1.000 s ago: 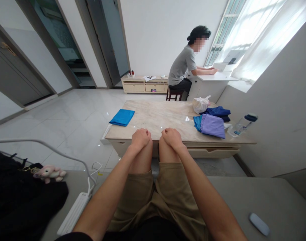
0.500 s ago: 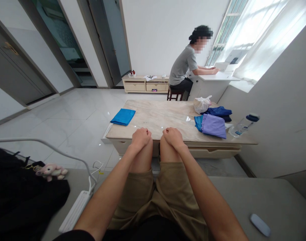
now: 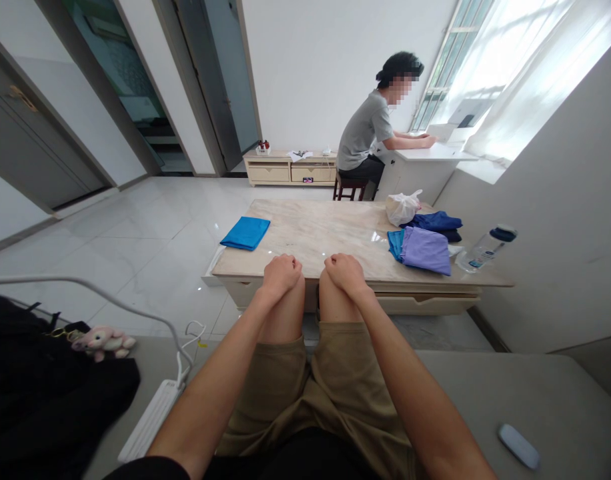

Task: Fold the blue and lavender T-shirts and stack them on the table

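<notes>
My left hand (image 3: 281, 274) rests on my left knee, its fingers curled in loosely with nothing visible in them. On the other knee lies my right hand (image 3: 346, 273), closed in the same way. Both are at the near edge of the marble-topped coffee table (image 3: 315, 230). A folded bright blue cloth (image 3: 246, 233) lies at the table's left end, beyond my left hand. To the right of my right hand, a folded purple cloth (image 3: 426, 251) partly covers a teal one (image 3: 395, 245). Dark blue cloth (image 3: 438, 221) lies behind them.
A white plastic bag (image 3: 402, 208) and a clear water bottle (image 3: 487, 248) stand on the table's right part. Beside me on the grey seat are a white power strip (image 3: 150, 420), a black bag (image 3: 50, 393) and a pale mouse (image 3: 519, 447). A person (image 3: 368, 130) sits at a white desk.
</notes>
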The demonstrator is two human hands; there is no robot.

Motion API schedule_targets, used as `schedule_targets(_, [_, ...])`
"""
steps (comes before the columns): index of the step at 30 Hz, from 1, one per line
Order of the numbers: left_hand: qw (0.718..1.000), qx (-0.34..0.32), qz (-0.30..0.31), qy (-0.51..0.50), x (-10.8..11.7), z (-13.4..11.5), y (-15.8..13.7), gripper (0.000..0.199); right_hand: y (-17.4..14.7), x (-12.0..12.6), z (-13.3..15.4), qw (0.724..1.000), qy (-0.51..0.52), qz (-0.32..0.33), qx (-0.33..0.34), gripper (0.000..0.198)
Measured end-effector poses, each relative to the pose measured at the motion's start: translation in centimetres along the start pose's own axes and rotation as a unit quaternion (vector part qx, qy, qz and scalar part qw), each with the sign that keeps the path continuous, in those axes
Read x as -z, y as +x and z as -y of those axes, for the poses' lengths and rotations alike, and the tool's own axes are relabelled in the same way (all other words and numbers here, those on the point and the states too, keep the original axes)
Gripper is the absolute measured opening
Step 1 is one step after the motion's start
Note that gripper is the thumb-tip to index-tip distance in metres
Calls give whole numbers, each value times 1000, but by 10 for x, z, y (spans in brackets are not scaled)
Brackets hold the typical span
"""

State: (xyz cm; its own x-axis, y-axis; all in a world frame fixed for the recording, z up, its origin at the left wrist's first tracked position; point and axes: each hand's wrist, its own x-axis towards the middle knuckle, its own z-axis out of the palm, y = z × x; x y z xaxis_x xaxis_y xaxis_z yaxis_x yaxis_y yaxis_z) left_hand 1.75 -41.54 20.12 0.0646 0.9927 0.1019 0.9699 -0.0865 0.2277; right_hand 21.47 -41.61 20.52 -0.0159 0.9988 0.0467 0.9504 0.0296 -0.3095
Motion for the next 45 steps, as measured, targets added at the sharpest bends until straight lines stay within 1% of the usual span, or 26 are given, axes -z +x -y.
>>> schedule_targets(6, [1000,-2,-2,1,0,1,0,42,-1,0,0,1000,-1,-8,2,45])
schedule_targets(21, [1000,-2,0,6,4,2,-2,41,0,0,-3,1000,3,-3,-4,45])
schedule_targets(45, [1000,-6,-6,4,4,1,-3,39,0,-2,-4,1000,9,-10,-3,46])
